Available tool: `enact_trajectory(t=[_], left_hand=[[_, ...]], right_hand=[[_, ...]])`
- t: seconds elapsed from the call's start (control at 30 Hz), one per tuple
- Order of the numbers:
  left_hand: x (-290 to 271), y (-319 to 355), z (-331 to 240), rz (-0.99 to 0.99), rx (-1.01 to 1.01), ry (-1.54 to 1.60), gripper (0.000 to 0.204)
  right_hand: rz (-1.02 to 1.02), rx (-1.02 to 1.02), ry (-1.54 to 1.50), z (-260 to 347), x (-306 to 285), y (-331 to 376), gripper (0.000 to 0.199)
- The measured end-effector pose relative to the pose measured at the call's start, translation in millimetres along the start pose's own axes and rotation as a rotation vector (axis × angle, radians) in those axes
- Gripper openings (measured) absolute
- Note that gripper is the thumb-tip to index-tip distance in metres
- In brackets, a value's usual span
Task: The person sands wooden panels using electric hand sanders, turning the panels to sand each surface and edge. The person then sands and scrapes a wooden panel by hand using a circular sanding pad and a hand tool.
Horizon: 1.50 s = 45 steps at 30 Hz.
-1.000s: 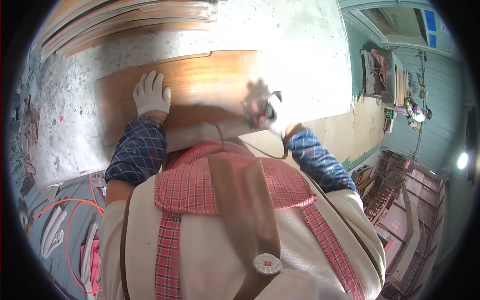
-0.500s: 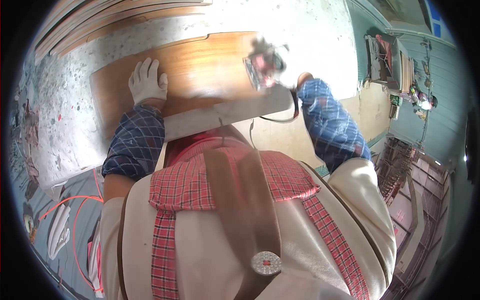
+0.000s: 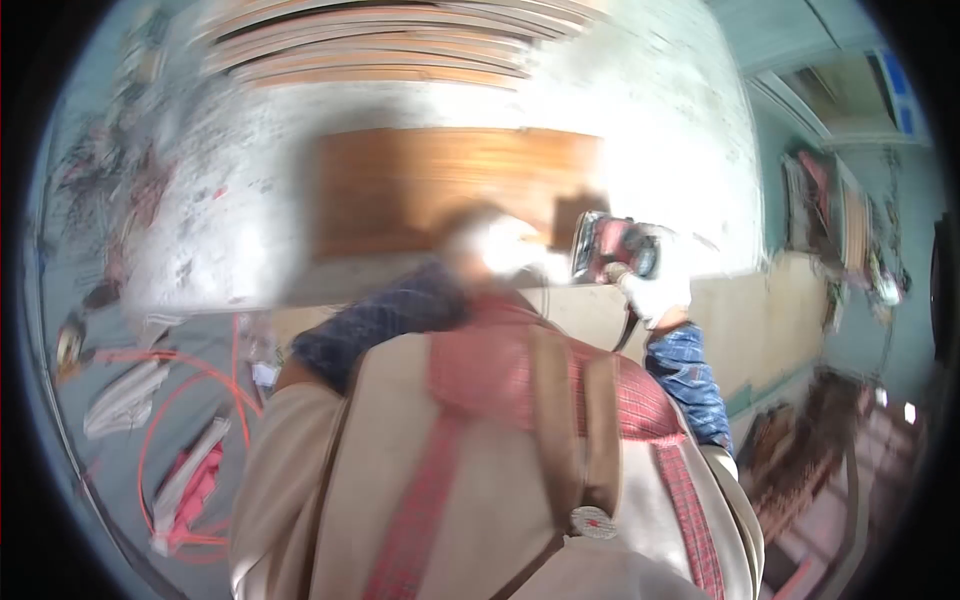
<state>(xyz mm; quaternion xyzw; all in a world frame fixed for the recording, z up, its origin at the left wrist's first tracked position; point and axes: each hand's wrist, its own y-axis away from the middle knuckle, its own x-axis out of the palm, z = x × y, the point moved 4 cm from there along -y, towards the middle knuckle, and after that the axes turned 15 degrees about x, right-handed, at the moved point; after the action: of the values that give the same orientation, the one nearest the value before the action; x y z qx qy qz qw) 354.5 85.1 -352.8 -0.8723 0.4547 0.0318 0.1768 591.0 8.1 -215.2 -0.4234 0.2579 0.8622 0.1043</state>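
A brown wooden board (image 3: 460, 185) lies on the pale, stained work table, blurred by the moving view. In its white glove, my right hand (image 3: 658, 292) grips a red and black electric sander (image 3: 608, 246) beside the board's near right corner. The sander is tipped so that its flat base faces left, toward the board. A dark cord hangs below it. My left hand (image 3: 495, 245), also gloved in white, is over the board's near edge, left of the sander. Motion smears its fingers, so their shape cannot be made out.
Several stacked wooden panels (image 3: 380, 45) lie on the far part of the table (image 3: 240, 200). An orange hose (image 3: 150, 445) loops over the floor at the left, near white and pink cloths (image 3: 195, 480). A cart with boards (image 3: 850, 215) stands at the far right.
My left hand has left the board's left part and moved right to its near edge. The sander has come off the board, nearer to me and tipped. The whole view has shifted.
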Motion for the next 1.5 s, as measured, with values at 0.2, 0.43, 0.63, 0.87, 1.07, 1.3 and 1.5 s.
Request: enact_trajectory(t=[0.2, 0.43, 0.63, 0.87, 1.07, 1.3, 1.5], left_hand=[[40.9, -32.9, -42.8, -0.343, -0.381, -0.117, 0.06], [-75.0, 82.6, -91.3, -0.495, -0.538, -0.628, 0.066], [-113.4, 136.1, -124.2, -0.467, -0.525, -1.006, 0.073], [-189.2, 225.4, -108.8, -0.496, -0.933, -0.891, 0.08], [-295.5, 214.1, -39.8, -0.598, -0.755, -0.86, 0.085], [-322.9, 194.9, -19.1, -0.567, -0.824, -0.554, 0.074], [-197.4, 280.2, -67.0, -0.563, -0.915, -0.856, 0.084]], right_hand=[[-0.138, -0.373, -0.253, 119.9, 40.6, -17.0, 0.073], [0.204, -0.548, -0.262, 174.6, 139.0, 9.0, 0.047], [0.489, -0.622, -0.168, 206.9, 215.9, 9.0, 0.043], [-0.228, -0.584, 0.542, 67.9, 216.0, -129.4, 0.073], [-0.154, -0.588, 0.6, 72.3, 216.6, -131.8, 0.07], [-0.145, -0.586, 0.556, 68.1, 215.6, -133.8, 0.069], [-0.187, -0.646, 0.55, 65.3, 210.8, -128.1, 0.071]])
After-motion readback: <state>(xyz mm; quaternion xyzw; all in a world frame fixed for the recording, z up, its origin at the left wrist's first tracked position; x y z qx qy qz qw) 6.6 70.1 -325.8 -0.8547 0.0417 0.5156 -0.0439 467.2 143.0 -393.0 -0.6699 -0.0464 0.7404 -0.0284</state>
